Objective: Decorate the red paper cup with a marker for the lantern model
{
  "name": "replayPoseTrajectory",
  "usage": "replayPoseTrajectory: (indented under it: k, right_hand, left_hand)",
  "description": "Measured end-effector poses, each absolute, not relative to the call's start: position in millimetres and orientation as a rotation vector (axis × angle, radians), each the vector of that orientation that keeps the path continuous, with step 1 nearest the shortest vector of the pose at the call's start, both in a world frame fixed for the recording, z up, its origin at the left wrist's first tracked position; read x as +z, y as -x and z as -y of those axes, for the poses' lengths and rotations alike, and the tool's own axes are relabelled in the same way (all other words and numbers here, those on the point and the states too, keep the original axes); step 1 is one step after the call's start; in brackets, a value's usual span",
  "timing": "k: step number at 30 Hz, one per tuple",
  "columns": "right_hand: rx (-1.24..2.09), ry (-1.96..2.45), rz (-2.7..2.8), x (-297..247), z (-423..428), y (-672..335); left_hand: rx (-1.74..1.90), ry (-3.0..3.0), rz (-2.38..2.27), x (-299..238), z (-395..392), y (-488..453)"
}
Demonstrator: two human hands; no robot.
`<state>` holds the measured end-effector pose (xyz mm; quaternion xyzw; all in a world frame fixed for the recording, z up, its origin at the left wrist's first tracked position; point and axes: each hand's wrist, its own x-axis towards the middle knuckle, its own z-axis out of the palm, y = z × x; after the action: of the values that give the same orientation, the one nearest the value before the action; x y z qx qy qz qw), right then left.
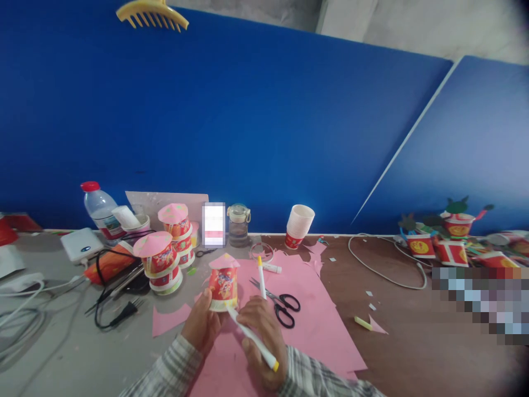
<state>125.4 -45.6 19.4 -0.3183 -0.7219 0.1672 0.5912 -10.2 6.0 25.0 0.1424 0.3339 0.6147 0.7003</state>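
Note:
My left hand (205, 322) is closed around an upside-down red paper cup (223, 284) with a pale yellow band at its rim. A pink paper cone (224, 261) sits on top of the cup. My right hand (264, 336) grips a white marker (257, 343) with a yellow end, and its tip meets the cup's rim. Behind the right fingers a second white stick with a yellow tip (261, 270) points upward; whether it is held I cannot tell. Black-handled scissors (285, 309) lie just right of that hand on pink paper (318, 331).
Stacked cups with pink cone roofs (154, 248) stand at left, near black cables (118, 317) and a red-capped bottle (99, 207). Behind are a water jar (238, 226) and nested paper cups (300, 220). Decorated cups (420, 246) and a white cord (384, 284) are on the right.

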Motion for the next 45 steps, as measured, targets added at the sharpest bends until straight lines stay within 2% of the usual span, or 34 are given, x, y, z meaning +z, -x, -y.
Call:
replayPoseTrajectory:
  k: [34, 45]
  right_hand:
    - [0.344, 0.742, 1.475, 22.4, 46.5, -119.3]
    - [0.093, 0.673, 1.546, 14.3, 32.5, -120.0]
  left_hand:
    - [1.297, -0.157, -0.798, 31.6, -6.4, 13.5]
    - [1.282, -0.149, -0.757, 22.2, -7.6, 16.6]
